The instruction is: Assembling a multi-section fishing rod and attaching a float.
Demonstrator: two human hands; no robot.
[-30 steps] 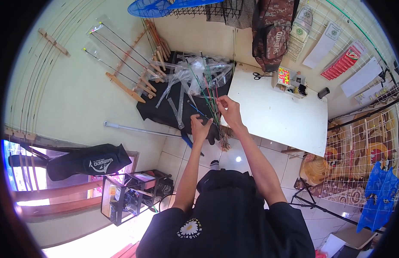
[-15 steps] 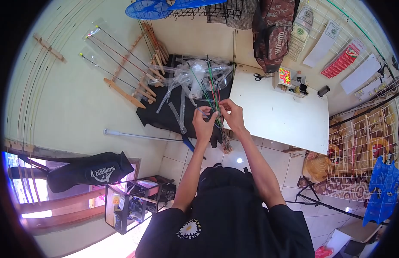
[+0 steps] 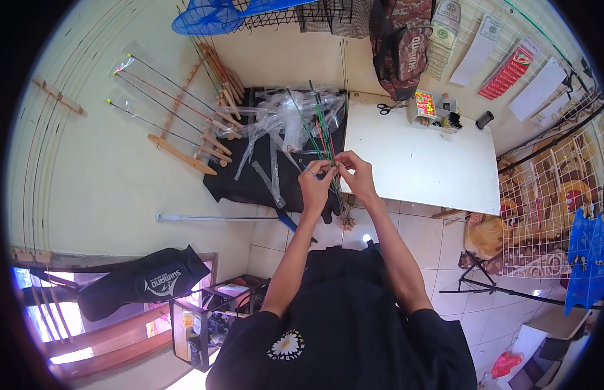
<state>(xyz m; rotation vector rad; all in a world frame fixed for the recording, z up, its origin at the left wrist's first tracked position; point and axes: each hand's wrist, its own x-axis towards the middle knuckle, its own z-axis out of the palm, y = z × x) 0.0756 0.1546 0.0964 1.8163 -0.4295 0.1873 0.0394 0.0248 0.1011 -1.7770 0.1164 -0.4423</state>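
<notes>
A bundle of thin rods, green, red and dark, stands over the corner of the black-covered surface. Its lower ends fan out into pale tips below my hands. My left hand pinches at the bundle from the left, and a thin bluish strip shows by its fingers. From the other side my right hand closes finger and thumb on the same spot. The fingertips of both hands nearly meet; what small piece lies between them is hidden. Crumpled clear plastic sleeves lie behind the bundle on the black cover.
On the right is a white table with scissors, a small box and a dark spool. Rods hang on wooden racks on the left wall. A pale pole sticks out below them.
The view has shifted a little. My fingers have drawn closer together on the bundle, and the left-hand fingers are more curled in.
</notes>
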